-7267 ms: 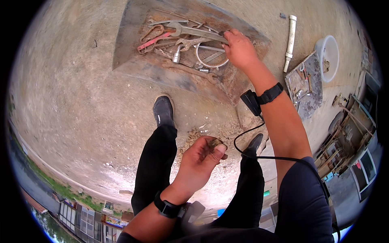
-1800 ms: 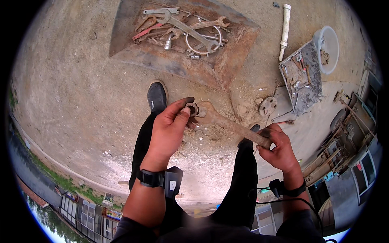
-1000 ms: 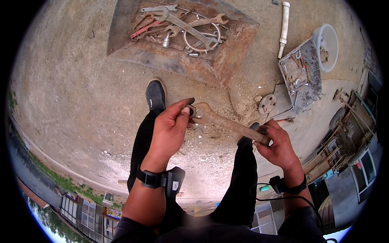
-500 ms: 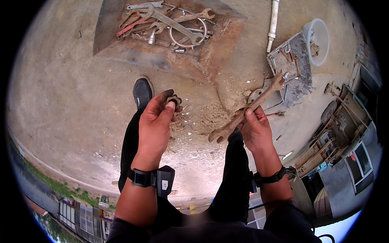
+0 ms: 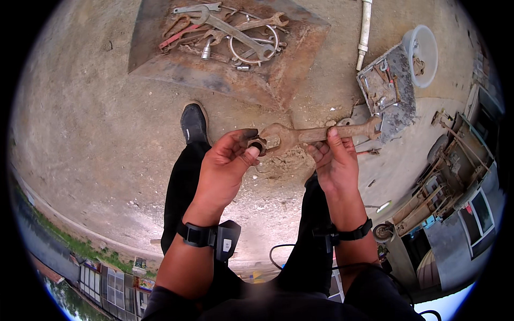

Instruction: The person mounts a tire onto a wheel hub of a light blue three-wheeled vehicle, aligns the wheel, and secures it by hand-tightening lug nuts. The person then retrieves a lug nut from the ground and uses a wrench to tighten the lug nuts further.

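Observation:
Between the thumb and fingers of my left hand is a rusty nut, its hole facing up. My right hand grips a long rusty double open-ended wrench by its shank, with the thumb on top. The wrench lies nearly level, and its left jaw is right at the nut. Whether the jaw has closed around the nut or only touches its edge, I cannot tell. Both hands are above the dusty ground, in front of my legs.
Ahead lies a rusty metal tray heaped with wrenches, sockets and a metal ring. At the right are a grey toolbox of small tools, a clear plastic bucket and a white pipe. My dark shoe stands near my left hand.
The wrench has swung from a steep slant to nearly level, its lower jaw rising leftward to the nut. My left hand has moved right with the nut, bringing both hands closer together.

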`<state>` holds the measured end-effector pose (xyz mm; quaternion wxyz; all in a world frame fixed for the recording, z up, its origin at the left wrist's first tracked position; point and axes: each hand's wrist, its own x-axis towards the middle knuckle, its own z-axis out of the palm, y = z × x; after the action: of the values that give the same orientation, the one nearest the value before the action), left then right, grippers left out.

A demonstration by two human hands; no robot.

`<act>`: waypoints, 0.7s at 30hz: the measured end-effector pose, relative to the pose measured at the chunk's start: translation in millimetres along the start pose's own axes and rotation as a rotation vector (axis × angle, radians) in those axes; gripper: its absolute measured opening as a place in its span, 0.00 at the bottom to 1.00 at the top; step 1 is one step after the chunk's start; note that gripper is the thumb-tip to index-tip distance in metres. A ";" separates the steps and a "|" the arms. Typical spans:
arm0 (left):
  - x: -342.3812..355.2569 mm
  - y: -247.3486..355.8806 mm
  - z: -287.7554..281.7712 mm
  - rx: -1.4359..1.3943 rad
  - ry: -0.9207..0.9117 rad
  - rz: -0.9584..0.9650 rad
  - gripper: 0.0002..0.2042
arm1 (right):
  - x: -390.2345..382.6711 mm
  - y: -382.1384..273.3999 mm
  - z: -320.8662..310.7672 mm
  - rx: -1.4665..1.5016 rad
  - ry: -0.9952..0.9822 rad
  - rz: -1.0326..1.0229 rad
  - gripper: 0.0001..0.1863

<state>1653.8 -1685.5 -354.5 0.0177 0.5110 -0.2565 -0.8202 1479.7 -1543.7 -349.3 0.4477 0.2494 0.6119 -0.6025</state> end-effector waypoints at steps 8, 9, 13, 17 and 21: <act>-1.0 -1.7 0.2 0.059 -0.034 -0.014 0.16 | -4.8 -2.9 5.3 -0.064 0.016 -0.030 0.17; -1.4 -2.8 -0.4 0.060 -0.036 -0.009 0.15 | -4.8 -4.4 7.1 -0.085 0.010 -0.042 0.17; -1.6 -5.7 -3.0 0.044 -0.025 -0.016 0.15 | -3.3 -3.1 4.1 -0.106 0.011 -0.060 0.17; -0.4 -8.7 -4.6 0.022 -0.005 0.012 0.15 | -6.3 2.0 2.5 -0.091 0.021 -0.058 0.17; -0.4 -7.9 -4.5 -0.019 0.008 0.003 0.14 | -9.0 2.8 6.6 -0.086 0.047 -0.055 0.17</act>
<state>1659.6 -1680.4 -359.2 0.0247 0.5137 -0.2494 -0.8205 1488.0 -1547.6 -342.3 0.4269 0.2271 0.6540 -0.5818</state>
